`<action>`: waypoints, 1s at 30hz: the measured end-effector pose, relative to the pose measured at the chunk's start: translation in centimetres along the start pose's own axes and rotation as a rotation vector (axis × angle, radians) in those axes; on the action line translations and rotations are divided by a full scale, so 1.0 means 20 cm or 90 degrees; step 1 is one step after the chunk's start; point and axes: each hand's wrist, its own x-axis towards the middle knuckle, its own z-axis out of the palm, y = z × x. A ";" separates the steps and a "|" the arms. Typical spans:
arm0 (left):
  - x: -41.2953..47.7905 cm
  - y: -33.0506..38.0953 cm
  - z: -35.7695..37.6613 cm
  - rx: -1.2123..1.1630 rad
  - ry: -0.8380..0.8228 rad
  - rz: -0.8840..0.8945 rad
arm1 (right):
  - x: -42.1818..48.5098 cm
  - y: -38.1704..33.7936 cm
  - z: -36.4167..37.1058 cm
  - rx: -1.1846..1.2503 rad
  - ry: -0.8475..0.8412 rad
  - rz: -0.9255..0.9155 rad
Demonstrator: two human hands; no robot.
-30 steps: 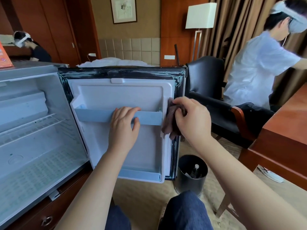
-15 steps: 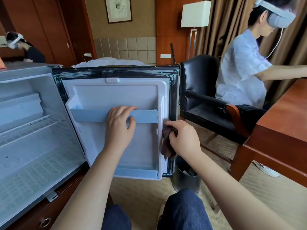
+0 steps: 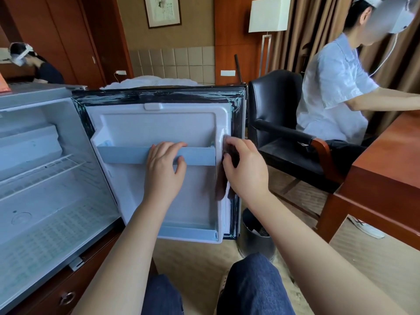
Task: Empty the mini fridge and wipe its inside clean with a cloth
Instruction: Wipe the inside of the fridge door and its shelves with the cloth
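Likely a hotel room: mini fridge (image 3: 56, 212), bed (image 3: 154, 81), floor lamp (image 3: 268, 14), curtains (image 3: 318, 30).

Both forearms bare, reaching up and forward from the lower edge of view, wrists roughly level. Left hand (image 3: 164, 165): back of hand toward the camera, four fingers hooked over the top of the door rail (image 3: 127, 154), thumb bent against the rail's front face just below the fingertips. Wrist straight. Right hand (image 3: 246, 169): just beside the left, apart from it, fingers curled round a brown cloth (image 3: 221, 183), thumb tucked in on the near side. Cloth bunched under the fingertips, loose end hanging below the knuckles. Wrist slightly cocked inward.
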 end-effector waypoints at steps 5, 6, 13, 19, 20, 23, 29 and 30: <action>0.02 0.00 0.01 0.006 -0.008 -0.001 | -0.17 0.18 0.05 -0.032 -0.151 0.064; 0.02 0.00 0.02 0.008 -0.004 -0.003 | -0.16 0.19 0.04 -0.029 -0.163 0.063; -0.01 -0.01 0.00 0.010 0.017 0.018 | 0.10 -0.06 -0.06 0.123 0.063 -0.099; -0.02 -0.01 -0.01 0.009 0.031 0.021 | -0.16 0.06 0.05 0.180 0.059 -0.165; -0.02 -0.01 -0.01 0.010 0.032 0.024 | -0.22 0.11 0.07 0.182 0.030 -0.160; -0.02 -0.01 -0.01 0.011 0.030 0.026 | -0.32 0.23 0.10 0.151 -0.065 -0.122; -0.02 0.01 0.00 0.012 0.036 0.026 | -0.01 0.08 -0.05 0.153 -0.015 -0.169; -0.02 0.01 0.00 0.011 0.034 0.024 | 0.05 0.05 -0.07 0.154 0.010 -0.165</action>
